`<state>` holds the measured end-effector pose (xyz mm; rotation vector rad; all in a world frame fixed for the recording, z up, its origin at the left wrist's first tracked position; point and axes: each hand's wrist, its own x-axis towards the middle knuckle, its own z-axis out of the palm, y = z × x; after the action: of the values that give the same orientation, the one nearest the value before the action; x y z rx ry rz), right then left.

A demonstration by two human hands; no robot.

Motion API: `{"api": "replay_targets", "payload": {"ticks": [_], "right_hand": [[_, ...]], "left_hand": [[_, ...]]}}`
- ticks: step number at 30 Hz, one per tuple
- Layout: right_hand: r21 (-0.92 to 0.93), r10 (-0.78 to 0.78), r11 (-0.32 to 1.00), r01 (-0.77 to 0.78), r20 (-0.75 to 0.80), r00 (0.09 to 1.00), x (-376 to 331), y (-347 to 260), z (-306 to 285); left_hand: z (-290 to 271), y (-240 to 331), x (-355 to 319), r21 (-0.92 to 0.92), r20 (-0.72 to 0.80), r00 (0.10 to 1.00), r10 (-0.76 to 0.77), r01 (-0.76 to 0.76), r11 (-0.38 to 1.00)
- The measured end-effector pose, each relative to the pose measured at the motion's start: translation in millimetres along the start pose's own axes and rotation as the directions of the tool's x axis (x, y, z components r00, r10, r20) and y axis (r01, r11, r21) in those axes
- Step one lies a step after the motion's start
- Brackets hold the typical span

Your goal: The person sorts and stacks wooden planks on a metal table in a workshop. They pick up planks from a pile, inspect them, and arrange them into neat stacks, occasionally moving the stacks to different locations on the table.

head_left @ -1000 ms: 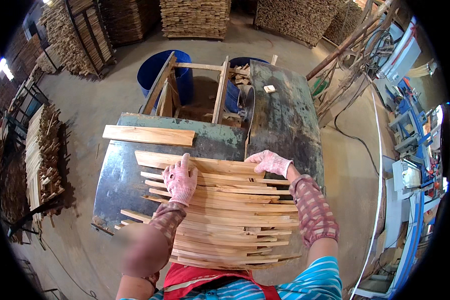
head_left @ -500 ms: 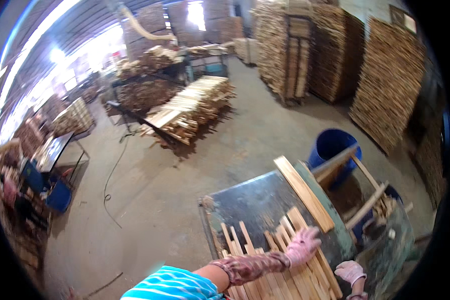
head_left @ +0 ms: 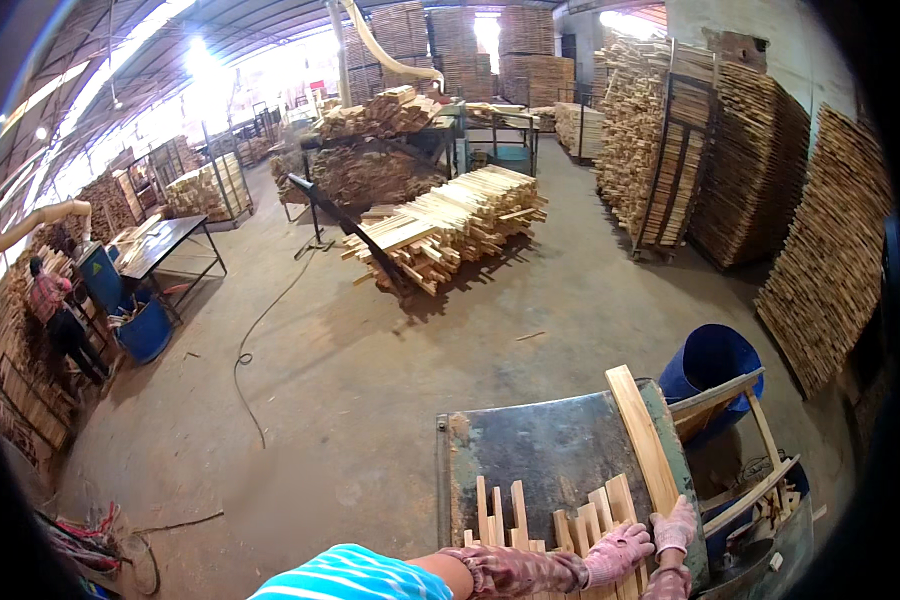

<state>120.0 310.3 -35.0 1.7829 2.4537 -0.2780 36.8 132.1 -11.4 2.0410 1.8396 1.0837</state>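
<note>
The metal table [head_left: 530,440] carries a pale, plain-faced board [head_left: 642,440] near its right edge, jutting past the far edge, and narrower, uneven-ended strips [head_left: 518,508]. Right hand [head_left: 675,527] touches board, left hand [head_left: 618,555] strips; whether either grips, I cannot tell.

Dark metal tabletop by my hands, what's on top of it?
The tabletop bears a lone board and, left of it, a row of boards. The left hand, right hand and left sleeve cover some wood; what lies beneath them can't be seen.
</note>
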Motion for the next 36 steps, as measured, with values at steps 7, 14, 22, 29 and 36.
{"api": "replay_targets", "payload": {"ticks": [7,14,22,29,36], "right_hand": [[0.701,-0.180,0.711,0.043,0.122,0.976,-21,58,-3],[0.608,-0.354,0.678,0.413,-0.222,0.909,-110,128,-44],[0.895,0.033,-0.340,-0.287,0.317,0.948,-179,188,-33],[0.868,0.006,-0.370,-0.332,0.359,0.933,-196,195,-17],[0.965,0.000,0.108,-0.238,0.239,0.971,-187,210,-5]], "left_hand": [[-6,4,-1,0.017,0.009,1.000,0.001,-0.001,1.000],[2,-11,10,0.146,-0.151,0.972,0.177,-0.155,0.977],[4,8,11,0.139,-0.051,0.992,0.116,-0.108,0.984],[2,-2,7,0.214,0.010,0.993,0.115,-0.114,0.970],[1,-2,9,0.212,0.033,0.996,0.084,-0.089,0.973]]}}
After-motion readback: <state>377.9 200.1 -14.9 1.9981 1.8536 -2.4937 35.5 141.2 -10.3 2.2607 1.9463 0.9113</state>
